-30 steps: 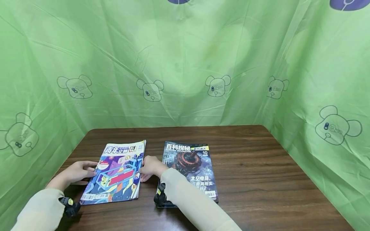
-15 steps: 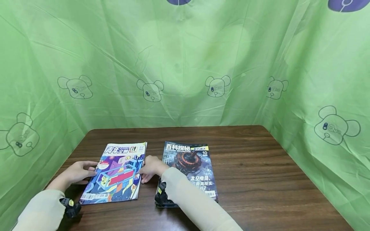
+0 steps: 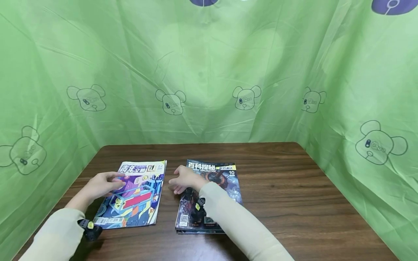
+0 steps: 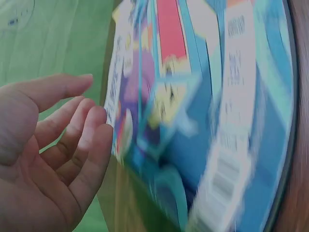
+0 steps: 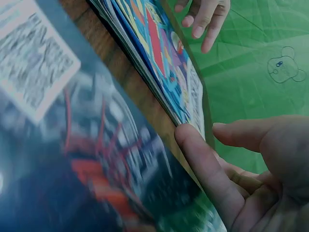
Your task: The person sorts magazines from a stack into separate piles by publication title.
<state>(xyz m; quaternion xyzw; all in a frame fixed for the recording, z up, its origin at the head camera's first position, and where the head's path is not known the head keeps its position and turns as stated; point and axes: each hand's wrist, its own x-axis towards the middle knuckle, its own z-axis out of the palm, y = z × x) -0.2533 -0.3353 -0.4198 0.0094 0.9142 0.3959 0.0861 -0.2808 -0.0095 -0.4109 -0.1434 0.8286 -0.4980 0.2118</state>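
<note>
A magazine with a bright purple and blue cover [image 3: 140,199] lies on top of a thin stack at the left of the table. My left hand [image 3: 102,185] is over its upper left edge; in the left wrist view the fingers [image 4: 94,159] are loosely bent and hold nothing. A dark magazine with a machine on its cover [image 3: 233,185] lies to the right, another edge showing beneath it. Above its left edge is my right hand [image 3: 188,179], its fingertips over the gap between the piles. The right wrist view shows its thumb and index finger [image 5: 203,169] apart, gripping nothing.
Both piles rest on a brown wood-grain table [image 3: 294,203]. A green curtain [image 3: 209,72] with bear-head outlines surrounds the table's back and sides. Each wrist wears a small black device; the right one [image 3: 198,210] hangs over the dark magazine.
My right hand has come off the bright magazine's right edge and moved right and up. My left hand has risen away from the left edge, forward and rightward. The magazines lie almost as before.
</note>
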